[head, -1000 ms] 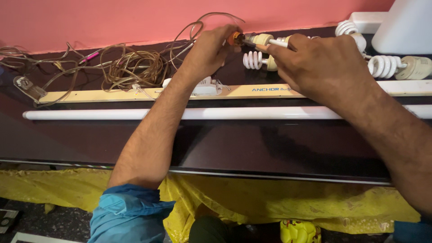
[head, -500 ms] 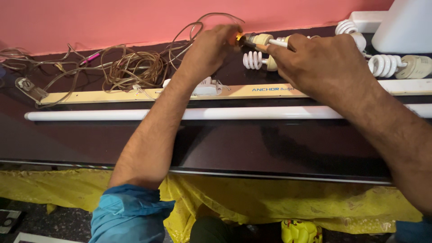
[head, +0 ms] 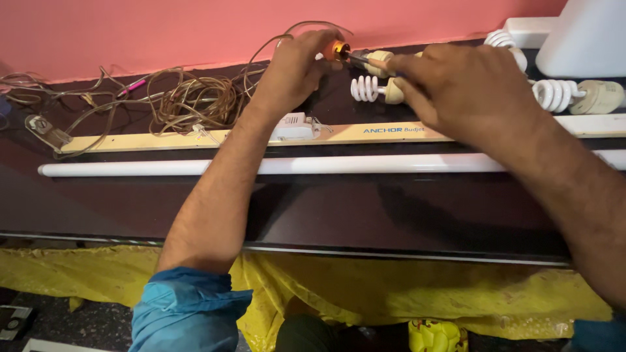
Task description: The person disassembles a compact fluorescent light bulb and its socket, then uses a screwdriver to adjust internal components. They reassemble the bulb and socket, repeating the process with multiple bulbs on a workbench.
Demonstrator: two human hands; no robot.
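The light was even and fairly bright, seemingly from above. Soft shadows of both arms lay on the glossy dark table [head: 365,215] toward six o'clock. Focus was sharp; the white tube [head: 195,167] showed mild glare, edges slightly stretched.

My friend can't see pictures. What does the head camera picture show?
Two bare hands work at the back of a dark table: the left hand grips an orange-handled screwdriver whose tip meets a spiral bulb held by the right hand. A long white tube light and tangled brown wires lie nearby.
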